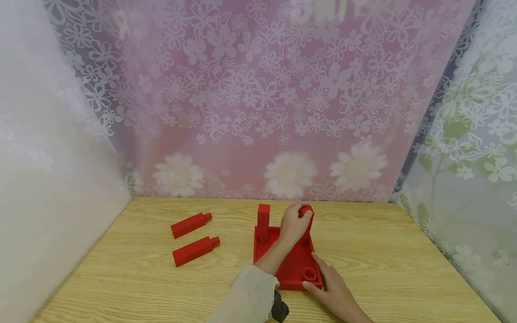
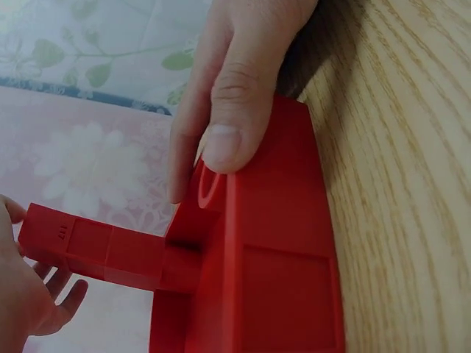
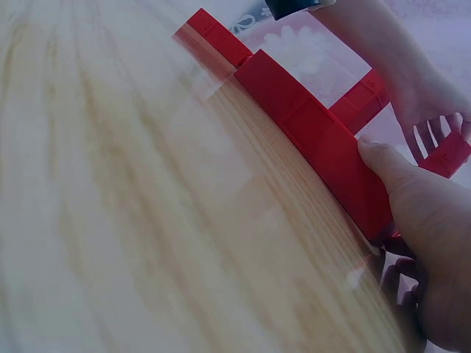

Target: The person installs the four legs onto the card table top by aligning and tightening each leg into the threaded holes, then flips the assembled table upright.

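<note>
A shallow red square tabletop [image 1: 288,283], like an upturned toy table with raised walls, lies on the wooden table. My left hand [image 1: 295,222] holds the upper end of a red leg [image 1: 308,220] standing at its far right corner. In the left wrist view this leg [image 2: 136,257] rises from the corner, its base meeting the tabletop. A second leg [image 1: 263,220] stands upright at the far left corner. My right hand [image 1: 333,289] grips the near right corner between thumb and fingers, beside a round socket [image 1: 309,274]. Part of the right hand's fingers is hidden in the right wrist view.
Two loose red legs with narrow pegged ends, an upper one [image 1: 190,225] and a lower one [image 1: 195,251], lie left of the tabletop. A flowered curtain [image 1: 258,112] hangs behind the wooden table [image 1: 396,269]. A black device [image 1: 279,307] is on my left wrist.
</note>
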The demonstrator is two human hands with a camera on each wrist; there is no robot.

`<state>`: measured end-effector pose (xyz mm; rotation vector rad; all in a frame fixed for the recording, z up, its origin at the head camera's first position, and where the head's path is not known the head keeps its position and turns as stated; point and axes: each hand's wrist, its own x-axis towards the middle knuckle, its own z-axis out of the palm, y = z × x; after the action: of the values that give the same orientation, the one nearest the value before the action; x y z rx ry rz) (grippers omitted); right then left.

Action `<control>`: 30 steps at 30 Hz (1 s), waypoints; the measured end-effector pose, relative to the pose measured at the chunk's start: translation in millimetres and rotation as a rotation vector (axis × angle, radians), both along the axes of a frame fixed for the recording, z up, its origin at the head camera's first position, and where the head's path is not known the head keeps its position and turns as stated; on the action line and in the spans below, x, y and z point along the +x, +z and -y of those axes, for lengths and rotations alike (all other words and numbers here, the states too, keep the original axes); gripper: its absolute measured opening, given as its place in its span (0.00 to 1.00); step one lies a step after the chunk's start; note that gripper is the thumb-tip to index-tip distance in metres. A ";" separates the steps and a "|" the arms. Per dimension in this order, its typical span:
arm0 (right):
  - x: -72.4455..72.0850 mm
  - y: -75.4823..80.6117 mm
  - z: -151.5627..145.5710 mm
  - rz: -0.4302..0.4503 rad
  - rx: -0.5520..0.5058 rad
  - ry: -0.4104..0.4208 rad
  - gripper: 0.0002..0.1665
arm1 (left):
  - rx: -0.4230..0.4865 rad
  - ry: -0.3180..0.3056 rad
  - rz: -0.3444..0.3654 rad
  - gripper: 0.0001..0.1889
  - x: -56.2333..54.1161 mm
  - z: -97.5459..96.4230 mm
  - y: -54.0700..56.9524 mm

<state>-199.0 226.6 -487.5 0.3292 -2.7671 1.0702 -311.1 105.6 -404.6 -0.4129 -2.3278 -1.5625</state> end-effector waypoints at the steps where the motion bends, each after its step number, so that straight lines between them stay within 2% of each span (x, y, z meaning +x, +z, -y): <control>1: -0.3 -0.2 -0.2 0.005 -0.001 -0.002 0.48 | -0.006 0.012 0.011 0.15 0.1 -0.1 -0.2; 6: -1.2 -0.7 -0.6 0.026 -0.011 -0.003 0.49 | 0.000 0.083 0.055 0.23 -0.1 -0.8 -2.7; 10: -1.7 -0.9 -0.5 0.021 -0.009 -0.005 0.49 | 0.012 0.106 0.031 0.22 0.5 -0.3 -3.1; 22: -1.5 -0.6 0.1 0.013 -0.007 -0.003 0.49 | 0.010 0.094 -0.003 0.19 1.3 1.4 -1.8; 30: -0.9 -1.1 -0.3 0.012 -0.003 -0.004 0.49 | 0.013 0.110 -0.030 0.19 2.2 1.7 -1.1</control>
<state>-200.0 226.9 -488.5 0.3172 -2.7751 1.0789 -308.8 103.8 -405.7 -0.2983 -2.2756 -1.5092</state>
